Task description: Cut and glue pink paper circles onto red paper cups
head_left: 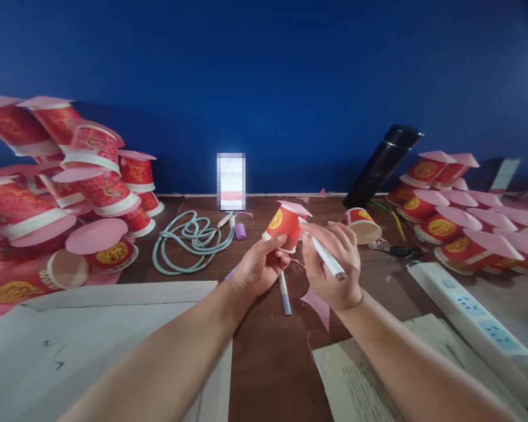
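My left hand [259,266] grips a small red paper cup [282,224] with a gold emblem, tilted, with a pink paper disc [294,207] over its mouth. My right hand [334,264] is closed around a white pen-like stick [326,256], whose tip meets the cup's side near the disc. Both hands hover above the brown table [268,351]. Another white and lilac pen [284,295] lies on the table below the cup, beside a pink paper scrap [317,305].
Heaps of red cups with pink discs fill the left [92,193] and right [457,223] sides. A pale green coiled cable [189,240], a black flask [381,164], a loose open cup [363,225], a white power strip [470,310], scissors [398,251] and papers [365,375] lie around.
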Demonstrator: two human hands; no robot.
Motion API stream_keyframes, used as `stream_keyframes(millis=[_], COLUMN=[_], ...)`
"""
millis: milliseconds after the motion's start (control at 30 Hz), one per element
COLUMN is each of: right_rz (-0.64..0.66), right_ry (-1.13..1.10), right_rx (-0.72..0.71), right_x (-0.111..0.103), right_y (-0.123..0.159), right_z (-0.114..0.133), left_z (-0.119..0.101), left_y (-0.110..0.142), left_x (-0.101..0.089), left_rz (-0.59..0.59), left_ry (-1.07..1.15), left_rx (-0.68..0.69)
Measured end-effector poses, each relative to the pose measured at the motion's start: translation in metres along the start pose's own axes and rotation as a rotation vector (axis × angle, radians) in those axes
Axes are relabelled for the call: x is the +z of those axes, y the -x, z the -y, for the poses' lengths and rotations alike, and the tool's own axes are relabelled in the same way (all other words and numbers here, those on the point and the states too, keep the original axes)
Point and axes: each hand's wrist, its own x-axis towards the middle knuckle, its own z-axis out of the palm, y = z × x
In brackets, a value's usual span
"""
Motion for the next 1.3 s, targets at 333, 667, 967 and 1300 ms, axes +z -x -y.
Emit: stream_keyframes(millis=[333, 667, 967, 1300], right_rz=[0.005, 0.012, 0.027, 0.032], right_ry=[-0.007, -0.006, -0.011, -0.029], right_rx=[-0.008, -0.008, -0.021, -0.033], right_x=[0.0001, -0.0006, 0.0000, 0.0001], right_y=[0.0006, 0.0001, -0.0006, 0.0011], right_z=[0.0015, 0.0042, 0.0067, 0.0076], left_z=[0.0002, 0.0003, -0.0008, -0.0005], left_y=[-0.0013, -0.0009, -0.0011, -0.0016], left_x=[-0.0012, -0.0004, -0.0013, -0.0022], left_rz=[0.015, 0.003, 0.022, 0.025], left_ry=[-0.001, 0.008, -0.007, -0.014], left_rx=[0.005, 0.010, 0.012, 0.006])
